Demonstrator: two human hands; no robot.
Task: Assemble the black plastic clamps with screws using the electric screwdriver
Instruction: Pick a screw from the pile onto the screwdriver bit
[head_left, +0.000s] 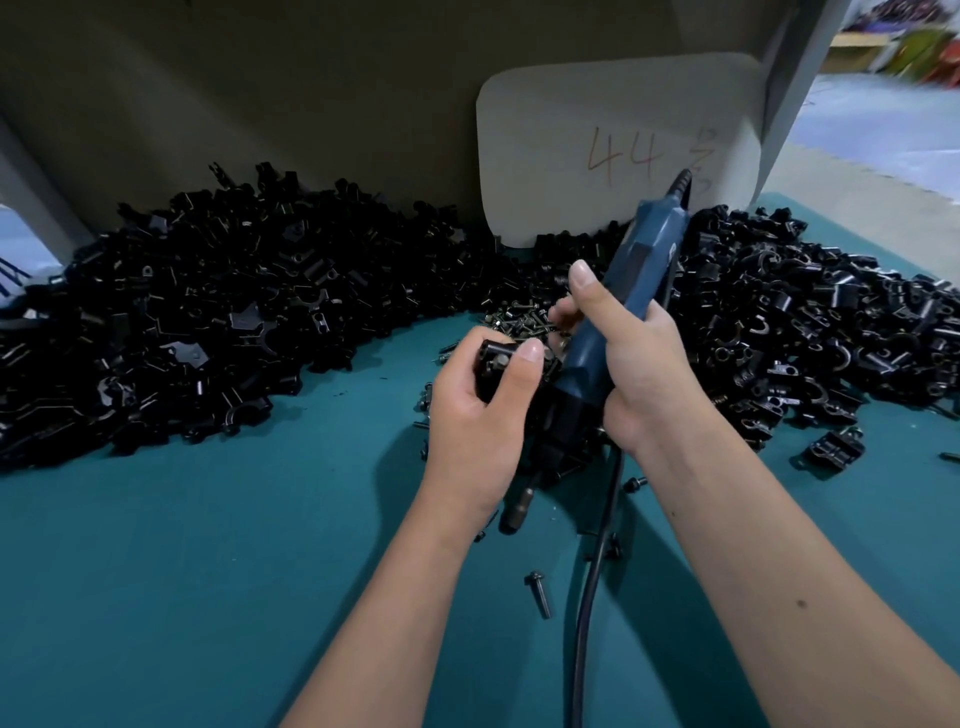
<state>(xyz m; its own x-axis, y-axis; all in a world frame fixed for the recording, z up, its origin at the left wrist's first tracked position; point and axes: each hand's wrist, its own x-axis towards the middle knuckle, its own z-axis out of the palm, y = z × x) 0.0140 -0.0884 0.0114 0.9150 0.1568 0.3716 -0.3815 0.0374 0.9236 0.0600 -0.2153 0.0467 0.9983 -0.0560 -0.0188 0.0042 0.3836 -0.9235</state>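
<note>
My left hand (475, 410) curls round a black plastic clamp (501, 364), thumb over its top, held above the middle of the teal worktop (208, 571). My right hand (639, 364) wraps the blue electric screwdriver (618, 312), bit end (519, 506) pointing down toward me, cord (592, 587) trailing to the near edge. Screw pile (519, 317) just behind; one loose screw (539, 592) nearer. Clamp looks light, rigid, slick; I'd pinch its flat sides. Clamp heaps (208, 312) toward the far edge.

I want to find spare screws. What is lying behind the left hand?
Behind the left hand lies a small heap of screws. The hand and the electric screwdriver cover its near part.
</note>
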